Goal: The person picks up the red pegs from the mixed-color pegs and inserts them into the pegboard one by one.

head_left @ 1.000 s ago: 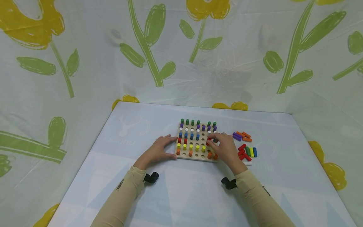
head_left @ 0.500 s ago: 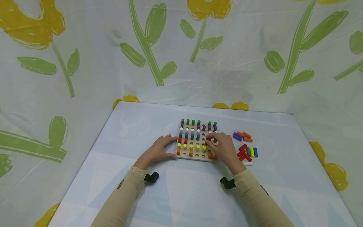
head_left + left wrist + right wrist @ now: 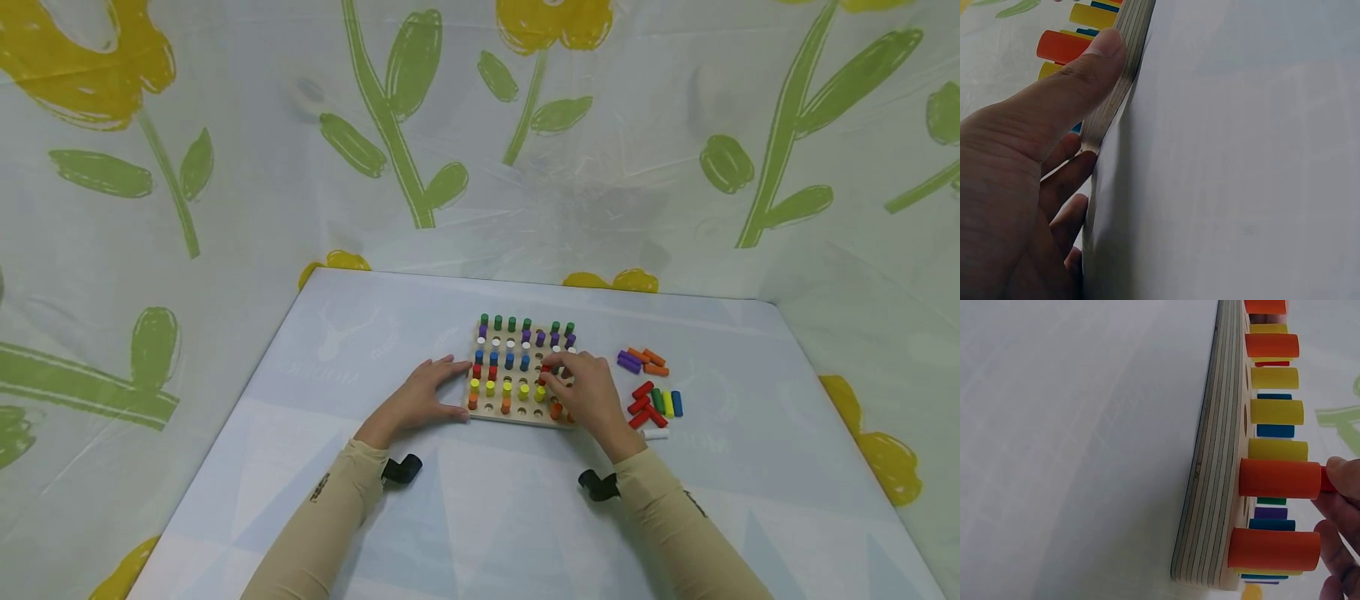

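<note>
A wooden pegboard (image 3: 517,421) lies on the table, with rows of upright pegs in green, purple, white, blue, red, yellow and orange. My left hand (image 3: 420,396) touches the board's left side, fingers spread. In the left wrist view its thumb (image 3: 1094,59) rests on the layered edge (image 3: 1110,103) beside an orange peg (image 3: 1063,45). Over the right part of the board, my right hand (image 3: 588,392) pinches a red peg (image 3: 546,368) between thumb and fingers. The right wrist view shows only a bit of that peg, behind an orange peg (image 3: 1279,479). Its lower end is hidden.
Right of the board lie loose pegs: purple ones (image 3: 628,362), orange ones (image 3: 655,357), red ones (image 3: 642,389), a green (image 3: 657,401), a yellow (image 3: 668,404), a blue (image 3: 677,403) and a white (image 3: 656,434). A flower-printed curtain (image 3: 600,192) stands behind the table.
My right hand has shifted slightly left over the board, with the red peg still pinched. The left hand has stayed at the board's edge.
</note>
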Demonstrator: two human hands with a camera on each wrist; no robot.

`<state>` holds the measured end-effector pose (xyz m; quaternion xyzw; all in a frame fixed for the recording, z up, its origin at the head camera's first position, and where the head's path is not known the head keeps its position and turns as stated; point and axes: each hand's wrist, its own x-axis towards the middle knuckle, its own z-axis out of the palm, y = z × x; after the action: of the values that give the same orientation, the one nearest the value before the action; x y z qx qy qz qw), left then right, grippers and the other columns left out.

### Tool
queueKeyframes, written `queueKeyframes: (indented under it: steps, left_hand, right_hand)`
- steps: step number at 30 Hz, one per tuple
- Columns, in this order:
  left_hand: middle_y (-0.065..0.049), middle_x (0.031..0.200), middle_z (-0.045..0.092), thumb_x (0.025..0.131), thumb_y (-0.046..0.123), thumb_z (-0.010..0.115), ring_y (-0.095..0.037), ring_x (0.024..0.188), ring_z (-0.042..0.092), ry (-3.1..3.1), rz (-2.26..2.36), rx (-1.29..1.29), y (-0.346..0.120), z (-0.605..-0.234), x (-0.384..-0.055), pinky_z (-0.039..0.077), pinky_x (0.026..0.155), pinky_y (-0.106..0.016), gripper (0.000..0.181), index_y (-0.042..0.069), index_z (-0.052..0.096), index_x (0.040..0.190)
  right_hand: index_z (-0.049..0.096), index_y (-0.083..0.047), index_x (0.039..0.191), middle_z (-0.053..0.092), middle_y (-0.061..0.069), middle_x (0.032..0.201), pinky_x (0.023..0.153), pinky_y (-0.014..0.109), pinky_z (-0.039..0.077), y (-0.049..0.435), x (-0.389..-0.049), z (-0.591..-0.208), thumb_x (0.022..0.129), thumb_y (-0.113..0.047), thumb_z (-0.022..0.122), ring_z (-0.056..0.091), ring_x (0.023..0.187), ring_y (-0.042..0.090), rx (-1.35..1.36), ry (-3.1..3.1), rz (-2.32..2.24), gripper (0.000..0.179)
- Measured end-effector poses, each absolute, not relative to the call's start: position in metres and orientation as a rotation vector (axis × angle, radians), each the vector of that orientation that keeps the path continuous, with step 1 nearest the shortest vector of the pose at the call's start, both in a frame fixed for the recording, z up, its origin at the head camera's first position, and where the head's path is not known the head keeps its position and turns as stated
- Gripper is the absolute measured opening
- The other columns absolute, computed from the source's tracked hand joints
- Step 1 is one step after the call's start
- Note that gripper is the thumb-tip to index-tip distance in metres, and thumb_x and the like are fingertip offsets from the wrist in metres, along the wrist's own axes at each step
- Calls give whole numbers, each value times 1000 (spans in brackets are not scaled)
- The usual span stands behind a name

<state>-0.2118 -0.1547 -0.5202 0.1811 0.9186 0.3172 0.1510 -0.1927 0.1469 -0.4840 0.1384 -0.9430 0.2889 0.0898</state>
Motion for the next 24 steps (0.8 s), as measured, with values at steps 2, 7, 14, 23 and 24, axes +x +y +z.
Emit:
queueKeyframes:
  steps: [2,7,14,23,24]
  left_hand:
    - [-4,164,35,78,48,86,-26,155,20,2639,912,521,-155,-520,-212,9,128,-48,93,25,42,157]
    - [-4,164,35,78,49,86,-25,155,21,2639,908,526,-155,-520,-212,8,128,-47,93,25,42,157]
    - [-3,164,34,78,49,86,-24,155,20,2639,905,520,-155,-519,-212,8,128,-46,93,26,42,157]
    - [-3,164,34,78,49,86,-24,155,19,2638,907,518,-155,-522,-212,8,128,-47,93,26,42,157]
    - [-3,164,34,78,49,86,-24,155,19,2640,906,521,-155,-522,-212,8,128,-46,93,26,42,157]
  right_hand:
    - [75,-12,112,75,1,101,84,42,42,146,-193,-484,94,-24,75,60,91,22,409,-2809,866,22]
    - [76,-13,112,75,0,100,84,40,42,144,-194,-485,95,-25,75,60,91,21,406,-2807,883,21]
    - [76,-13,111,76,0,99,84,41,43,140,-193,-483,94,-23,76,61,88,24,427,-2783,898,21]
    - [76,-13,113,75,0,101,86,43,43,137,-193,-483,93,-23,77,61,91,25,424,-2796,899,22]
    - [76,-13,113,75,0,101,86,42,42,137,-193,-483,94,-24,77,61,91,24,427,-2796,896,22]
